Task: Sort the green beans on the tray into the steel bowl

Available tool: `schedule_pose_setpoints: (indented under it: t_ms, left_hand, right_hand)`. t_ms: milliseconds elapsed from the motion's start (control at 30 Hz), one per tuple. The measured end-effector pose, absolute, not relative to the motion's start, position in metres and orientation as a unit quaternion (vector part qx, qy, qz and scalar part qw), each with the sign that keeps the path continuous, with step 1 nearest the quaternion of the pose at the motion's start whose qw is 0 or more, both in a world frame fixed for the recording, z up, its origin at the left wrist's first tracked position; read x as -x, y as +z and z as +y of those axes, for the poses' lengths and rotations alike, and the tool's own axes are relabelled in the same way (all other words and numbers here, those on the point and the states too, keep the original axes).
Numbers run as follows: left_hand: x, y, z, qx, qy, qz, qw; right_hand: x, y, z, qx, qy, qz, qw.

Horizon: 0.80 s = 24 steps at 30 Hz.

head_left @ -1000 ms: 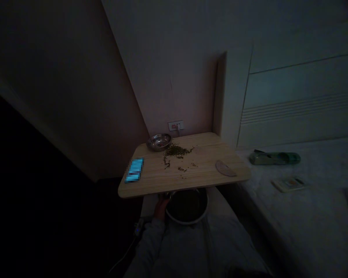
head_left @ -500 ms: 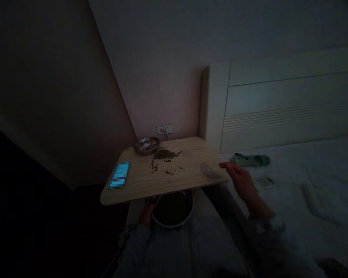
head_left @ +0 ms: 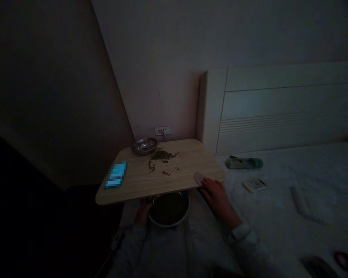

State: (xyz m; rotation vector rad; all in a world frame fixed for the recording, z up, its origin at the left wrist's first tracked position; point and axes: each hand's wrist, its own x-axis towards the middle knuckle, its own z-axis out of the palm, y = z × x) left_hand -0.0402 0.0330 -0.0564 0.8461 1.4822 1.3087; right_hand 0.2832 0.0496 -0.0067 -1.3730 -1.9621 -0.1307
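Below the table's front edge, my left hand [head_left: 142, 213] is closed on the left side of a round metal bowl [head_left: 176, 224] with dark contents, held over my lap. My right hand [head_left: 216, 192] is at the front right corner of the small wooden table [head_left: 133, 185]. Its fingers are bent over a thin translucent piece [head_left: 198, 178], whose right part they cover; the light is dim. Small dark green grains [head_left: 161, 155] lie scattered in the table's middle. A shallow steel dish [head_left: 145, 146] sits at the back left corner.
A lit phone [head_left: 116, 175] lies on the table's left side. Behind is a wall socket [head_left: 162, 130] with a plug. On the bed to the right are a greenish bottle-like item [head_left: 244, 162], a small pale packet [head_left: 254, 185] and a folded white cloth [head_left: 309, 204], near the headboard [head_left: 255, 104].
My right hand has moved left and down from beside the table onto the translucent piece. My left hand stays on the bowl. The view has shifted slightly.
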Motion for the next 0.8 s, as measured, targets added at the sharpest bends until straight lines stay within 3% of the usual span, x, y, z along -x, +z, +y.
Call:
schedule_pose_setpoints:
  t_ms: [167, 367, 500, 800]
  left_hand:
    - [0.035, -0.050, 0.033, -0.329, 0.541, 0.597, 0.493]
    - [0.033, -0.042, 0.030, -0.321, 0.548, 0.594, 0.493]
    - [0.036, -0.044, 0.032, -0.324, 0.536, 0.605, 0.492]
    - [0.036, -0.043, 0.032, -0.327, 0.537, 0.601, 0.493]
  right_hand:
    - [-0.286, 0.005, 0.055, 0.559, 0.037, -0.715, 0.419]
    - [-0.243, 0.042, 0.089, 0.509, 0.266, -0.618, 0.536]
    - [-0.202, 0.052, 0.108, 0.463, 0.408, -0.588, 0.522]
    - [-0.197, 0.040, 0.112, 0.505, 0.392, -0.576, 0.509]
